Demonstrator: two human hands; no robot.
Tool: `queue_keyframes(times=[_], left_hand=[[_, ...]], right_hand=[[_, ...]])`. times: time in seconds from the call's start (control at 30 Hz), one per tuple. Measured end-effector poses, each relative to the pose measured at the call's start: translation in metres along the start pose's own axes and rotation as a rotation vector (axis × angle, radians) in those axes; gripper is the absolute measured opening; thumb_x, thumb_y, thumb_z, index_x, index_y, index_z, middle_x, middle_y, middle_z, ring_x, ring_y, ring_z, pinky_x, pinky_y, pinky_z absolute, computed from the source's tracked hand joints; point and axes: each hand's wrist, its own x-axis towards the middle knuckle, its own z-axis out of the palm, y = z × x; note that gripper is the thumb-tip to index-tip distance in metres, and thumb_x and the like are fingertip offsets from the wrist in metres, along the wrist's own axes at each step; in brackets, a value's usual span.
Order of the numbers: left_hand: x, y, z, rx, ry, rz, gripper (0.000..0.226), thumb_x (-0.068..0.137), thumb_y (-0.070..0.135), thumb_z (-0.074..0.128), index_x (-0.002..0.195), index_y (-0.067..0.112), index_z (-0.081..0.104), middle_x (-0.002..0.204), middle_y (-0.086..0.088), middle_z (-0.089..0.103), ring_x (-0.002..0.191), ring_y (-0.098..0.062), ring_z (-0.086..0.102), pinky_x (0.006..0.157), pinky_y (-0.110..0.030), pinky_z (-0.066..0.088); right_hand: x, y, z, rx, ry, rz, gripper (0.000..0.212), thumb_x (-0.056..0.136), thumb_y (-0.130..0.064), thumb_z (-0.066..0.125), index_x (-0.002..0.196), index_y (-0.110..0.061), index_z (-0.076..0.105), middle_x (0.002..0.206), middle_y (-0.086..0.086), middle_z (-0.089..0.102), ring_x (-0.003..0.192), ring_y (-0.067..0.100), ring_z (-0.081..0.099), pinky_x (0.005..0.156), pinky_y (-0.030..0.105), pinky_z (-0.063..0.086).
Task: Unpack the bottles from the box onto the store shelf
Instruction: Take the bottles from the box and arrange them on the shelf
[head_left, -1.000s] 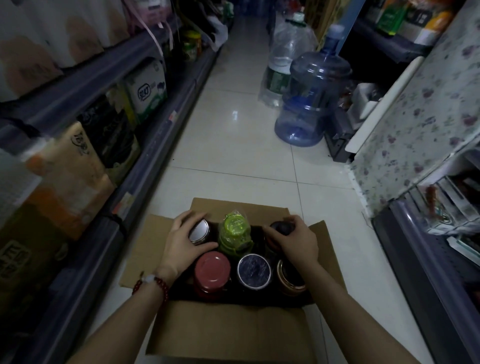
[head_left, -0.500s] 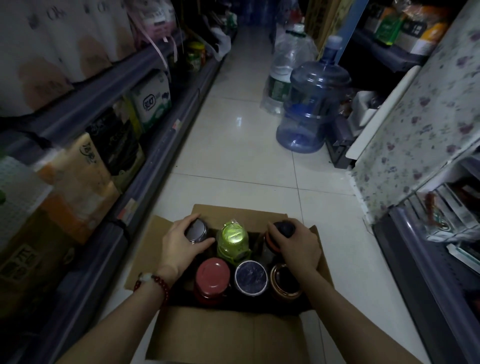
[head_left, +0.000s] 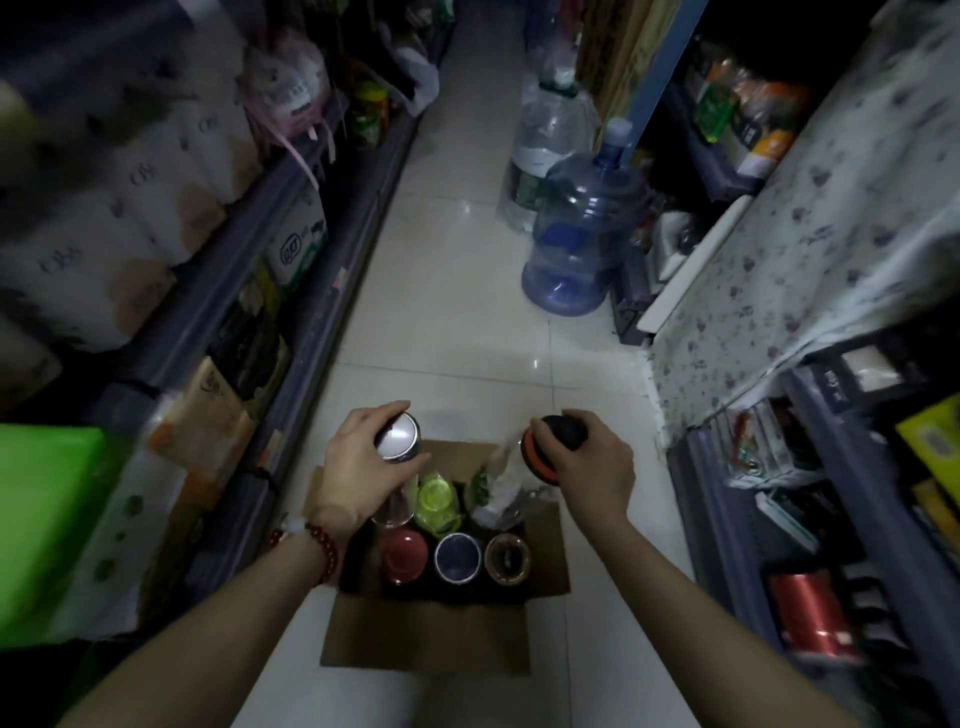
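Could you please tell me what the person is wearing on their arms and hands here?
Both forearms are bare, with no sleeves or gloves in view. The left hand has a red beaded bracelet with one pale bead at its wrist. The right hand and wrist wear nothing.

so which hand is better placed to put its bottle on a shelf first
Probably the left. The left hand holds the silver-capped bottle clear above the box, beside the left shelf. The right hand holds the black-capped bottle, with open floor before its shelf.

Glossy white floor tiles (head_left: 457, 291) gleam; matt brown cardboard box (head_left: 431, 639) on them; shiny metal bottle cap (head_left: 397, 434) above it.
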Motion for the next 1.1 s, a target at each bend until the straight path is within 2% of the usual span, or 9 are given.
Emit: queue_keyframes(times=[0.1,0.27,0.4,0.53,0.67,0.77,0.93,1.0,1.1], left_hand=[[0.006,0.07,-0.037,-0.002,-0.011,0.016,0.065,0.06,0.023,0.088,0.12,0.023,0.064,0.109,0.001,0.061,0.1,-0.01,0.059,0.094,-0.011,0.038],[0.025,0.195,-0.095,0.009,-0.034,0.057,0.065,0.059,0.022,0.089,0.119,0.022,0.065,0.108,0.001,0.06,0.097,-0.006,0.056,0.087,0.007,0.027],[0.043,0.292,-0.136,0.013,-0.064,0.107,0.065,0.059,0.026,0.088,0.119,0.023,0.064,0.106,0.004,0.059,0.098,-0.007,0.057,0.085,0.009,0.026],[0.055,0.384,-0.168,0.001,-0.074,0.181,0.064,0.061,0.025,0.088,0.12,0.02,0.064,0.107,0.003,0.059,0.096,-0.004,0.054,0.084,0.009,0.026],[0.061,0.468,-0.186,-0.027,-0.109,0.224,0.065,0.062,0.031,0.087,0.121,0.024,0.062,0.108,0.009,0.059,0.1,-0.003,0.055,0.087,-0.003,0.034],[0.063,0.522,-0.192,-0.109,-0.125,0.261,0.063,0.062,0.03,0.087,0.119,0.026,0.061,0.104,0.018,0.059,0.101,0.001,0.055,0.081,0.003,0.036],[0.064,0.592,-0.192,-0.226,-0.153,0.292,0.056,0.062,0.024,0.087,0.11,0.027,0.058,0.109,0.012,0.063,0.102,0.0,0.056,0.076,0.007,0.035],[0.069,0.614,-0.189,-0.282,-0.16,0.281,0.053,0.061,0.027,0.088,0.104,0.028,0.055,0.107,0.011,0.063,0.102,-0.003,0.058,0.079,-0.001,0.04],[0.081,0.641,-0.181,-0.368,-0.204,0.278,0.059,0.058,0.033,0.088,0.103,0.027,0.051,0.108,0.007,0.063,0.105,-0.01,0.059,0.09,-0.026,0.05]], right_hand=[[0.004,-0.049,-0.055,0.006,-0.002,-0.012,0.047,0.08,-0.054,0.067,0.114,-0.022,0.066,0.105,0.0,0.071,0.098,0.02,0.065,0.075,0.026,0.047],[0.016,-0.131,-0.149,0.03,0.036,-0.022,0.042,0.079,-0.053,0.069,0.106,-0.021,0.068,0.097,0.001,0.072,0.092,0.021,0.065,0.074,0.028,0.047],[0.027,-0.185,-0.226,0.037,0.051,-0.023,0.038,0.079,-0.055,0.067,0.1,-0.023,0.068,0.092,-0.001,0.071,0.088,0.021,0.064,0.073,0.032,0.05],[0.039,-0.233,-0.299,0.008,0.088,-0.023,0.035,0.08,-0.058,0.064,0.096,-0.027,0.068,0.081,-0.008,0.064,0.084,0.017,0.063,0.067,0.028,0.047],[0.052,-0.273,-0.367,-0.05,0.128,-0.054,0.037,0.08,-0.062,0.061,0.09,-0.027,0.067,0.079,-0.007,0.067,0.077,0.016,0.063,0.059,0.028,0.046],[0.061,-0.296,-0.414,-0.107,0.164,-0.077,0.04,0.081,-0.064,0.059,0.084,-0.025,0.066,0.074,-0.006,0.063,0.072,0.017,0.06,0.053,0.027,0.039],[0.07,-0.321,-0.486,-0.19,0.259,-0.082,0.043,0.08,-0.066,0.058,0.075,-0.023,0.064,0.066,-0.004,0.06,0.064,0.018,0.056,0.044,0.023,0.028],[0.072,-0.327,-0.51,-0.2,0.311,-0.079,0.044,0.08,-0.065,0.058,0.068,-0.023,0.061,0.062,-0.004,0.058,0.062,0.018,0.057,0.044,0.024,0.028],[0.073,-0.333,-0.541,-0.216,0.355,-0.077,0.045,0.082,-0.062,0.057,0.058,-0.025,0.051,0.054,-0.006,0.05,0.057,0.017,0.053,0.044,0.026,0.029]])
